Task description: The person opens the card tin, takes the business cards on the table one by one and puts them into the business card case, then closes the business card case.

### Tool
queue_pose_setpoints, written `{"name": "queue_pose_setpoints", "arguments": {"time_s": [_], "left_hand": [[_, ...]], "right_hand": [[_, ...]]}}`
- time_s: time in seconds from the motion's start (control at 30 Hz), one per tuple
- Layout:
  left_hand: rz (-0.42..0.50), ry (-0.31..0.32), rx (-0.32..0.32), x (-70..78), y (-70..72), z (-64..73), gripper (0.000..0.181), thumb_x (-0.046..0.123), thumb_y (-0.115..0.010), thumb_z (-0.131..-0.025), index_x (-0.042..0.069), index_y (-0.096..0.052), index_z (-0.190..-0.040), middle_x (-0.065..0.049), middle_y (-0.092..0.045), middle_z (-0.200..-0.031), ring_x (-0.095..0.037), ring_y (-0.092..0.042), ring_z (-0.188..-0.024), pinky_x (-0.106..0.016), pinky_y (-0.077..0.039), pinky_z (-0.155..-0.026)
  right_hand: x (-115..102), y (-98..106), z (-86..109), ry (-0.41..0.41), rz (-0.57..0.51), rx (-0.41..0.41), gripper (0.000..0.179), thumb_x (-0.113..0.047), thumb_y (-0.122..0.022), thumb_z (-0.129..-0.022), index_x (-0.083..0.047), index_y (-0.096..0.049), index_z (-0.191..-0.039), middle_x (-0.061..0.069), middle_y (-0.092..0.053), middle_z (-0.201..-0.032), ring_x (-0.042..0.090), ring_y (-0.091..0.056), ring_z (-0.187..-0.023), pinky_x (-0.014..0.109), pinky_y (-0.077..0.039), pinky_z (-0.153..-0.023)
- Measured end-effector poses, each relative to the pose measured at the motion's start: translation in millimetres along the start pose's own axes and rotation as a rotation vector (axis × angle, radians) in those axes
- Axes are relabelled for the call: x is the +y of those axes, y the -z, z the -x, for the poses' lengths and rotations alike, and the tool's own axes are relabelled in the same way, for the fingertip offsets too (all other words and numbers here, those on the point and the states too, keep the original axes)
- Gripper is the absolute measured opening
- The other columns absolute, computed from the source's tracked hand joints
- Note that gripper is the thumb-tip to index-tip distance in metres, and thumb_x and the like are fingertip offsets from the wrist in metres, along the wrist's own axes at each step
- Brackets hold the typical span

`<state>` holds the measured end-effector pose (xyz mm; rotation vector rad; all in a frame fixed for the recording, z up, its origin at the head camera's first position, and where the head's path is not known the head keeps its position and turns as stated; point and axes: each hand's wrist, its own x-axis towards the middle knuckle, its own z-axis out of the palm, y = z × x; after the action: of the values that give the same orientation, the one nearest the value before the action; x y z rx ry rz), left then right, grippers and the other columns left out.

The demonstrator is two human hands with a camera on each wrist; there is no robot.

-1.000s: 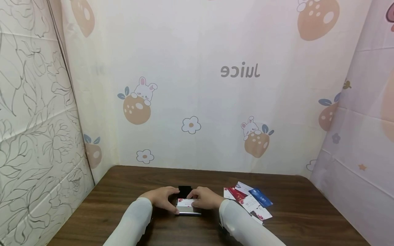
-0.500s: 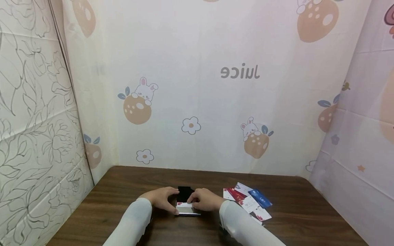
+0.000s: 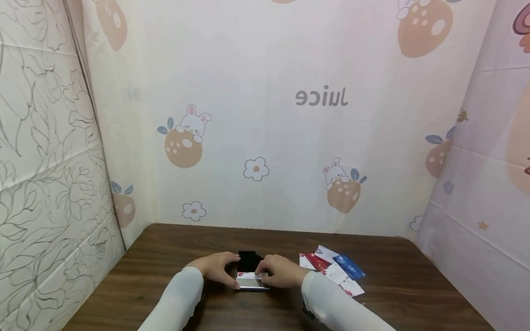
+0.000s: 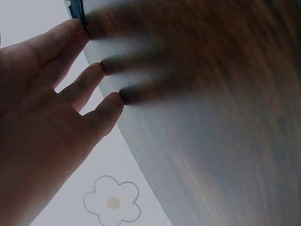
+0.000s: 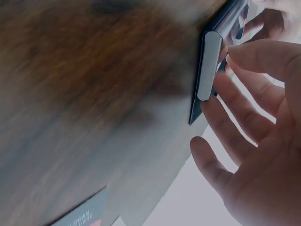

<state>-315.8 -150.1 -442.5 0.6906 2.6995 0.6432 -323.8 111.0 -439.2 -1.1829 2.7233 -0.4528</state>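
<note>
A slim silver card case [image 3: 250, 283] lies on the table in the head view, its black flap [image 3: 247, 261] folded back away from me. A white business card [image 3: 244, 275] with red flowers pokes partly out of it. My left hand [image 3: 215, 267] grips the left side of the case, thumb at the near corner and forefinger at the far one. The other left fingertips [image 4: 109, 100] rest on the table. With thumb and forefinger my right hand [image 3: 283, 270] pinches the card. Seen from the right wrist, the case's rounded end [image 5: 210, 66] is beside the fingers [image 5: 225, 125].
To the right lies a loose fan of cards: a blue card [image 3: 348, 265], a red card [image 3: 316, 261] and several white ones. The brown wooden table [image 3: 198, 239] meets a printed curtain [image 3: 256, 115] at the back, with more curtains at both sides.
The flowered card has slid toward me into the case, so less of it shows. My right hand has shifted slightly to the right. The left hand stays at the case.
</note>
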Motion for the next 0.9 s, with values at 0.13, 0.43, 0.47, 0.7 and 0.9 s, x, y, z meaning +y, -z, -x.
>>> {"name": "queue_pose_setpoints", "arguments": {"time_s": [0.13, 0.43, 0.47, 0.7, 0.9], "left_hand": [[-0.004, -0.002, -0.001, 0.5, 0.6, -0.7, 0.085, 0.048, -0.082, -0.077, 0.011, -0.05, -0.147, -0.008, -0.046, -0.15, -0.029, -0.043, -0.137, -0.053, -0.036, -0.108], [0.008, 0.004, -0.003, -2.0, 0.1, -1.0, 0.085, 0.048, -0.082, -0.077, 0.011, -0.05, -0.147, -0.009, -0.045, -0.151, -0.031, -0.042, -0.138, -0.055, -0.035, -0.108], [0.007, 0.004, -0.003, -2.1, 0.0, -1.0, 0.085, 0.048, -0.082, -0.077, 0.011, -0.05, -0.147, -0.009, -0.044, -0.151, -0.031, -0.041, -0.138, -0.055, -0.035, -0.109], [0.004, -0.004, 0.0, -1.8, -2.8, -0.7, 0.085, 0.049, -0.082, -0.076, 0.011, -0.051, -0.146, -0.008, -0.045, -0.151, -0.031, -0.041, -0.138, -0.055, -0.035, -0.109], [-0.005, 0.001, 0.003, -1.4, -2.1, 0.4, 0.085, 0.048, -0.082, -0.076, 0.012, -0.051, -0.146, -0.008, -0.045, -0.151, -0.031, -0.041, -0.139, -0.056, -0.035, -0.108]], "right_hand": [[-4, 7, 9.8, -0.022, 0.076, 0.01, 0.017, -0.028, -0.071, -0.093, -0.027, -0.072, -0.111, -0.011, -0.061, -0.108, 0.008, -0.055, -0.096, 0.037, -0.05, -0.089], [-2, 27, 29.3, -0.039, 0.075, 0.047, 0.023, -0.026, -0.075, -0.091, -0.023, -0.072, -0.113, -0.009, -0.064, -0.109, 0.014, -0.058, -0.1, 0.043, -0.051, -0.09], [1, 28, 31.1, -0.04, 0.075, 0.052, 0.023, -0.025, -0.074, -0.091, -0.023, -0.071, -0.113, -0.008, -0.064, -0.109, 0.014, -0.059, -0.101, 0.044, -0.051, -0.09], [24, 40, 52.2, -0.101, 0.082, 0.089, 0.022, -0.021, -0.074, -0.091, -0.018, -0.071, -0.112, -0.006, -0.064, -0.107, 0.016, -0.059, -0.099, 0.046, -0.05, -0.087], [48, 55, 75.7, -0.103, 0.079, 0.133, 0.022, -0.017, -0.073, -0.091, -0.01, -0.069, -0.111, 0.002, -0.064, -0.101, 0.024, -0.062, -0.092, 0.042, -0.052, -0.077]]}}
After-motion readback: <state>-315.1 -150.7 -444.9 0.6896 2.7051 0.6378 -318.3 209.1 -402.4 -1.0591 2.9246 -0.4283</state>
